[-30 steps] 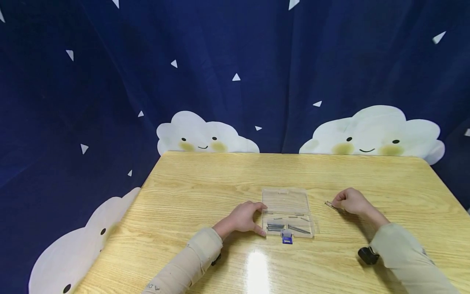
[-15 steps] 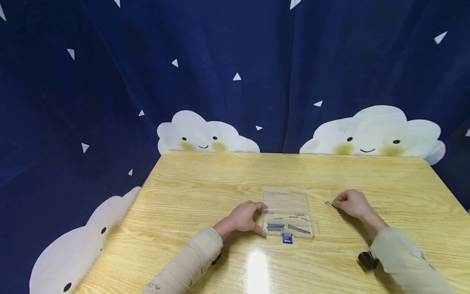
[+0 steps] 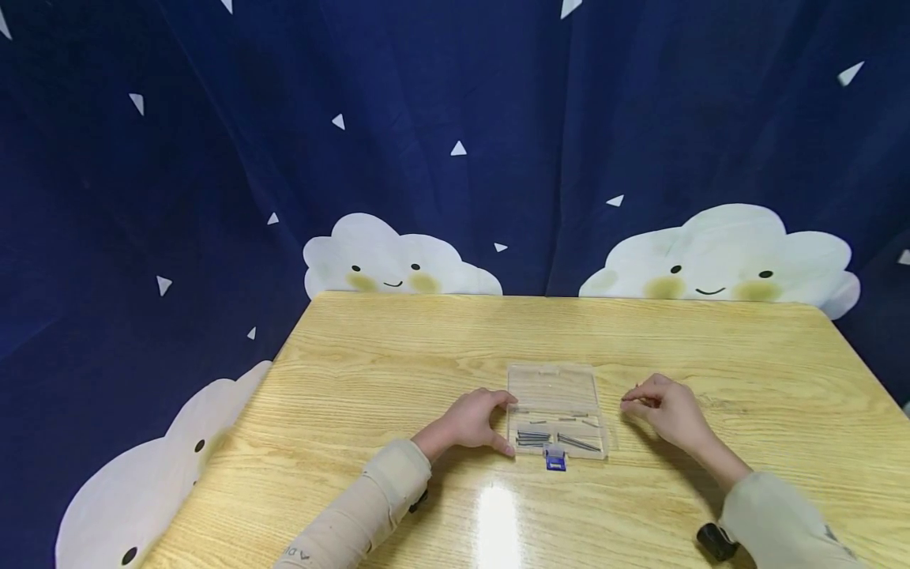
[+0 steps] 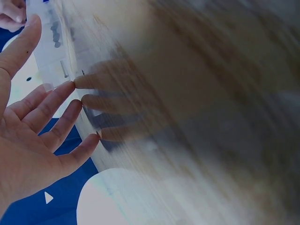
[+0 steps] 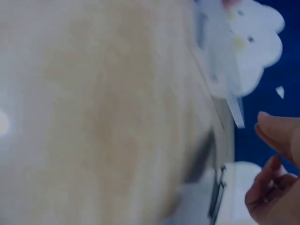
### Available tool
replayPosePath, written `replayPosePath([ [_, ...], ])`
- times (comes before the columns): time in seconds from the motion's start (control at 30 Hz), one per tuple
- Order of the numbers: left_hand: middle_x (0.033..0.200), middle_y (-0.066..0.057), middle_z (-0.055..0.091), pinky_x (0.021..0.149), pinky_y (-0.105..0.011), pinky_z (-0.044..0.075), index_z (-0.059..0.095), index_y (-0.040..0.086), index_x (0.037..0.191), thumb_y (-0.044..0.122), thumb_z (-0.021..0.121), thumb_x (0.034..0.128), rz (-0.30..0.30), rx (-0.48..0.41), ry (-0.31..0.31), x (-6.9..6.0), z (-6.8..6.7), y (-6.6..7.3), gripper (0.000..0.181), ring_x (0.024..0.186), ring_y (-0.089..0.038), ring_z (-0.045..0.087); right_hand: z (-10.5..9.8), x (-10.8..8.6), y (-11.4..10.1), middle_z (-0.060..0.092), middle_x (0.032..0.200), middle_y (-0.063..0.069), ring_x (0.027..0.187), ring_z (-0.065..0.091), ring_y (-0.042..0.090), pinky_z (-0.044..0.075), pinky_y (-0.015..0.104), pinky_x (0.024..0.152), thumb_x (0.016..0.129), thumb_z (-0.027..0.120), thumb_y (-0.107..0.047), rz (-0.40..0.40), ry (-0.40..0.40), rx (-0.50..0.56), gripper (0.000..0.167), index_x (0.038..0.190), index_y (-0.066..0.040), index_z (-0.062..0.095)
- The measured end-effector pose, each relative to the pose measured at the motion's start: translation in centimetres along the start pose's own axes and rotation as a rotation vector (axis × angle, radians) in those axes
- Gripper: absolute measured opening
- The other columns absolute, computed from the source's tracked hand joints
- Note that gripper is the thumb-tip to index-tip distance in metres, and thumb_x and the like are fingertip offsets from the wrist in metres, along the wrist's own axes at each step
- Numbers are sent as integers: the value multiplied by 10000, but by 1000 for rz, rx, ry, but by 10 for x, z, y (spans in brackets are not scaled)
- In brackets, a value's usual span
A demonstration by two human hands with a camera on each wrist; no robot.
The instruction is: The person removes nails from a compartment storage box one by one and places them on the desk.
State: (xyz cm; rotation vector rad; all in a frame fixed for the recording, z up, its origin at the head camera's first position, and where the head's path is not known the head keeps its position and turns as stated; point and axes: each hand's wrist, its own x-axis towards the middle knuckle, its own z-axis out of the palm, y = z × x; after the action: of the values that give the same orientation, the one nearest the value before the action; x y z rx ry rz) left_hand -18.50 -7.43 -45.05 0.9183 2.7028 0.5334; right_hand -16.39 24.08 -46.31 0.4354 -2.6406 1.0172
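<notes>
Closer to the clear box point(image 3: 550, 387) had come the right hand point(image 3: 671, 412), fingers curled; whether they grasped anything could not be told. Metal fasteners point(image 5: 216, 192) lay near it on the table point(image 3: 398, 340). Straight-fingered and gripping nothing, the left hand point(image 3: 469, 419) rested at the box's left edge; dark screws point(image 3: 533, 438) lay inside.

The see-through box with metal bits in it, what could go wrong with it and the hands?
The box is open, so if the left hand at its side bumps it, the metal bits inside might spill. The metal sticks by the right hand look thin, so they could be hard to pick up.
</notes>
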Motion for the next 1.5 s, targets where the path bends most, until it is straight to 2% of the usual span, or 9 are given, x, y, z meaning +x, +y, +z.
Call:
replayPosePath([
  [0.13, 1101, 9, 611, 911, -289, 383, 534, 112, 1233, 420, 816, 617, 0, -1, 1, 0, 0, 0, 744, 1039, -165, 522, 14, -9, -8, 471, 671, -49, 549, 324, 20, 308, 215, 474, 635, 786, 2, -80, 62, 47, 154, 752, -69, 715],
  [0.27, 1108, 10, 610, 913, -295, 382, 533, 114, 1235, 422, 813, 620, -1, 0, 0, 0, 1, -1, 743, 1045, -168, 519, 23, -14, -14, 478, 702, -6, 555, 344, 46, 317, 207, 480, 621, 791, 15, -118, 88, 74, 178, 754, -70, 709],
  [0.47, 1109, 15, 613, 914, -299, 382, 535, 116, 1232, 423, 815, 616, -3, -5, 2, 0, 1, -1, 743, 1050, -170, 518, 33, -19, -21, 431, 728, 3, 584, 356, 122, 310, 196, 518, 611, 800, 15, -157, 68, 100, 187, 745, -83, 712],
  [0.6, 1111, 20, 615, 919, -303, 379, 534, 117, 1234, 426, 814, 615, -5, -7, 1, 1, 2, -1, 746, 1055, -171, 518, 39, -20, -23, 358, 728, -16, 619, 314, 81, 285, 196, 545, 598, 806, 10, -203, 54, 99, 191, 728, -96, 714],
  [0.83, 1103, 24, 619, 902, -306, 388, 544, 126, 1220, 438, 820, 591, 0, 0, 16, 2, 5, -3, 755, 1036, -165, 524, 48, -18, -25, 319, 732, -68, 629, 302, 32, 271, 150, 540, 542, 828, 11, -293, 51, 133, 227, 672, -132, 709],
  [1.07, 1113, 19, 613, 901, -308, 390, 538, 126, 1232, 445, 817, 592, -7, 2, 10, 3, 4, -2, 767, 1036, -165, 523, 52, -15, -26, 296, 742, -83, 694, 280, 36, 247, 168, 560, 535, 841, -37, -367, 14, 81, 175, 651, -111, 732],
  [1.3, 1130, 12, 612, 915, -314, 382, 535, 124, 1237, 438, 817, 595, -10, 0, 9, 2, 3, -2, 769, 1048, -177, 518, 51, -9, -29, 333, 765, -97, 755, 314, 50, 308, 178, 607, 565, 834, -92, -446, -65, -13, 161, 699, -103, 745],
  [1.5, 1121, 11, 616, 911, -310, 383, 536, 123, 1234, 429, 819, 598, -10, -11, 9, 1, 2, -2, 760, 1042, -176, 517, 50, -5, -29, 333, 770, -94, 769, 327, 48, 350, 185, 610, 592, 820, -134, -498, -114, -45, 177, 750, -100, 748],
])
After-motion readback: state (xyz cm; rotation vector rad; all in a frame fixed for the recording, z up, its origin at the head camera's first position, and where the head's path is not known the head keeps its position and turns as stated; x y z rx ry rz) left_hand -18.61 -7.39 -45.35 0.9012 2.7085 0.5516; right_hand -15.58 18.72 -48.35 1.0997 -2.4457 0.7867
